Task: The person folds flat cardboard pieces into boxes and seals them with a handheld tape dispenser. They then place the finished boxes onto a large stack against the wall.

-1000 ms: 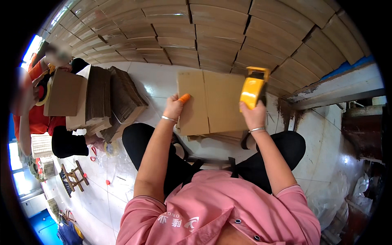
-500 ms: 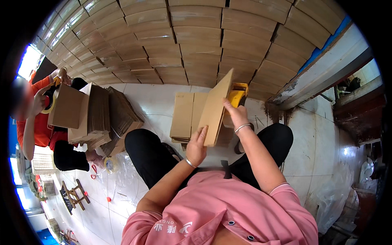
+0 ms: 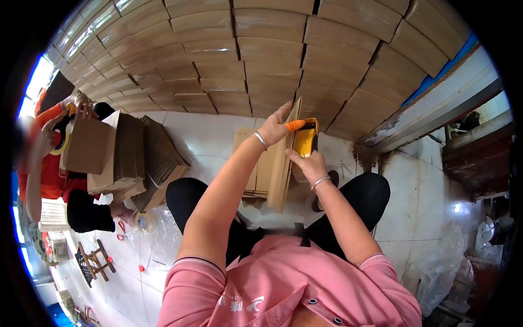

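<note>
While right hand grips tape dispenser, left hand, grip unclear, white tiled floor, stacked cartons

Upright cardboard bars passage between the hands; floor lies open beside the right knee.

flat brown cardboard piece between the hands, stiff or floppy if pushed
The flat brown cardboard piece looks fairly stiff, since its edge runs nearly straight. Being thin, it seems light for its size. Upright on edge, it may tip.
</note>
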Tool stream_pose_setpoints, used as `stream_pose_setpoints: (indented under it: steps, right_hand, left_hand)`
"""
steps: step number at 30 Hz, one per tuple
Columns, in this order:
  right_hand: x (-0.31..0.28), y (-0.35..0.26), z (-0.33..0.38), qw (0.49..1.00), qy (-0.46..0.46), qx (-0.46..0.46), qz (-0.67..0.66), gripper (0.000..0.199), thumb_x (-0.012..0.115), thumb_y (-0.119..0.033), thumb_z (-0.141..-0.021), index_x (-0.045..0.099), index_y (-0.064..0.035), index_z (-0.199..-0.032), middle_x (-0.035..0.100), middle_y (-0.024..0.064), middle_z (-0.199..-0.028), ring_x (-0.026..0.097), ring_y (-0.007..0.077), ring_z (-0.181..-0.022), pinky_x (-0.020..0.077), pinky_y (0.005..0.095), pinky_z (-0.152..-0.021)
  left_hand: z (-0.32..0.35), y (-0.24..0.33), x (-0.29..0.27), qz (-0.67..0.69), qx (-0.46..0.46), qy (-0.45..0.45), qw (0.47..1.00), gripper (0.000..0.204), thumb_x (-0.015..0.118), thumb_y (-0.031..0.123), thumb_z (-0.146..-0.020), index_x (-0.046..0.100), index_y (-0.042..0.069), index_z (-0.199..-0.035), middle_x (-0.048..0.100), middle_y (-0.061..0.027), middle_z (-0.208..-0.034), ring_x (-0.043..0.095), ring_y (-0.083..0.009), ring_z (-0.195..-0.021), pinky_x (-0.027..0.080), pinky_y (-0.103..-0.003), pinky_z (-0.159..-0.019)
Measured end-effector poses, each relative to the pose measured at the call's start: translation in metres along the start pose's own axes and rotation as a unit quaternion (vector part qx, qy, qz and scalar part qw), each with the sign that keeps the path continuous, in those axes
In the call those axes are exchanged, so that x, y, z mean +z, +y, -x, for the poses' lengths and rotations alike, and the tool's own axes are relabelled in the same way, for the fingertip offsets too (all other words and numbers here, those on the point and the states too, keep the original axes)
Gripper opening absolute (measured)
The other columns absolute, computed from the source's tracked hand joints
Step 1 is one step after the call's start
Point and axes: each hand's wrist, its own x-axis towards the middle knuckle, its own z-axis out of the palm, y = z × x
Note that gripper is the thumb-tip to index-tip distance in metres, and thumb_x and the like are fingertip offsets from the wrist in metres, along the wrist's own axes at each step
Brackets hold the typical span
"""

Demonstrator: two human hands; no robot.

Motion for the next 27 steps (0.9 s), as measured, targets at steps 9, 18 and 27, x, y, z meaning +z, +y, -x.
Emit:
stream_pose_setpoints:
  steps: [9,18,27]
  right_hand:
    - [-0.039,0.014,0.002,0.982,0.045,0.04,0.18,0.042,0.076,-0.024,-0.061,0.062,0.0019,-0.091,0.067,0.0153,-0.083,0.065,0.0261,-0.076,0.0509,0.0346,-0.07]
    - [-0.045,-0.058,-0.054,0.944,0.116,-0.077,0.299,0.045,0.075,-0.027,-0.061,0.059,0.001,-0.093,0.067,0.0191,-0.089,0.065,0.0329,-0.082,0.0511,0.0376,-0.073]
    - [-0.019,-0.055,-0.08,0.98,0.006,-0.046,0.194,0.052,0.081,-0.036,-0.064,0.061,0.0001,-0.095,0.066,0.0112,-0.089,0.064,0.022,-0.08,0.0493,0.0312,-0.074]
  left_hand:
    - [0.007,0.026,-0.042,-0.032,0.01,-0.045,0.998,0.079,0.061,0.0,-0.074,0.022,-0.002,-0.144,0.029,-0.0218,-0.147,0.031,-0.0287,-0.135,0.029,-0.032,-0.108]
    - [0.114,0.049,-0.107,-0.293,0.009,0.092,0.952,0.056,0.05,-0.008,-0.065,0.052,-0.002,-0.121,0.06,-0.0268,-0.107,0.056,-0.0401,-0.105,0.046,-0.04,-0.088]
    - [0.129,0.021,-0.044,-0.329,-0.106,0.337,0.876,0.043,0.05,0.003,-0.079,0.041,-0.002,-0.121,0.055,-0.0245,-0.115,0.053,-0.041,-0.105,0.044,-0.044,-0.087]
